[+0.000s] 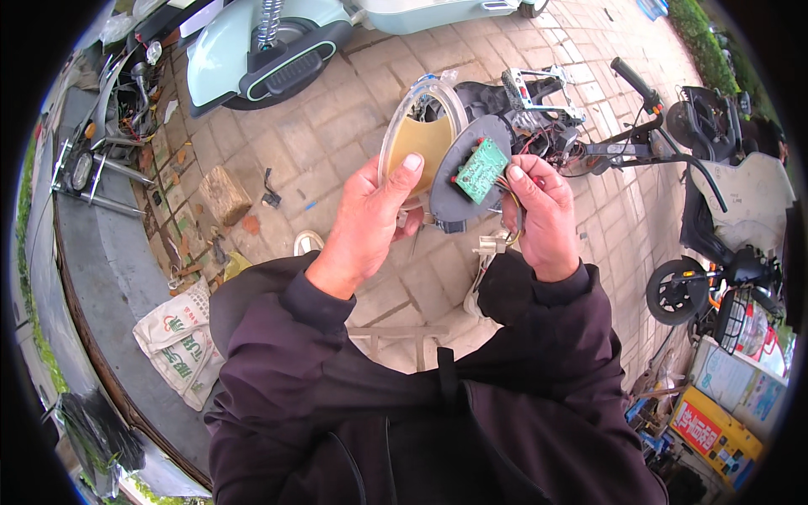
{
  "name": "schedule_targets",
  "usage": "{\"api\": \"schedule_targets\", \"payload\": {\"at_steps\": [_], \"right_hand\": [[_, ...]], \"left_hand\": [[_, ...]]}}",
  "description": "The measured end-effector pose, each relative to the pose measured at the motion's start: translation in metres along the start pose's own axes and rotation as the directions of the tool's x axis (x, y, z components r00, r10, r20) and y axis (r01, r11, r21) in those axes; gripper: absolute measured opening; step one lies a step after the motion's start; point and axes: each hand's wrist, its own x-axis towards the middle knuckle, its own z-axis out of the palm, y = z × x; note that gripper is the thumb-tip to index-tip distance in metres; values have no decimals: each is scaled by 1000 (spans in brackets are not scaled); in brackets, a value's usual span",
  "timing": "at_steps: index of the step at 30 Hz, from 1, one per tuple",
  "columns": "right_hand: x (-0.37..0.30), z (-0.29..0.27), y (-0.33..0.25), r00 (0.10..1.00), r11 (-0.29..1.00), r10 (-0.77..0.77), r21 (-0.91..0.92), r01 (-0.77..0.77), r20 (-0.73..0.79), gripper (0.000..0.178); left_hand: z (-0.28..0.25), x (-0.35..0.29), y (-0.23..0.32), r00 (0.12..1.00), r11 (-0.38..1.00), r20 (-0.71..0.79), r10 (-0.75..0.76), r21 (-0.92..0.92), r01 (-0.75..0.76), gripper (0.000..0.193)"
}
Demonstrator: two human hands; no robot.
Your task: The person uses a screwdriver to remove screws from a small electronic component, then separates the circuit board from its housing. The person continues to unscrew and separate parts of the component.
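Observation:
My left hand is closed on an oval clear-rimmed plastic cover with a yellowish inside, its thumb on the near side of the rim. Beside the cover, partly overlapping it, is a dark grey oval plate. A green circuit board lies on the plate's face, with small red parts at its edges. My right hand pinches the board's right edge where thin coloured wires come off. The wires hang below the fingers towards a pale connector. Some right fingertips are hidden behind the board.
Ahead stands a light blue scooter. A stripped scooter frame is just beyond my hands. At left are a wooden block, a white printed sack and a grey ledge. A yellow box sits at lower right.

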Motion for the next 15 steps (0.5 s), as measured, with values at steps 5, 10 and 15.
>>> {"api": "schedule_targets", "payload": {"at_steps": [5,10,15], "right_hand": [[0,0,3,999,999,-43,-24,43,-15,17],[0,0,4,998,997,-59,-51,58,-29,18],[0,7,1,997,998,-56,-37,55,-43,19]], "left_hand": [[-2,2,-3,1000,1000,27,14,-17,-14,37],[-2,-1,-2,998,1000,56,2,24,-4,35],[1,0,0,999,1000,37,8,9,-9,34]]}}
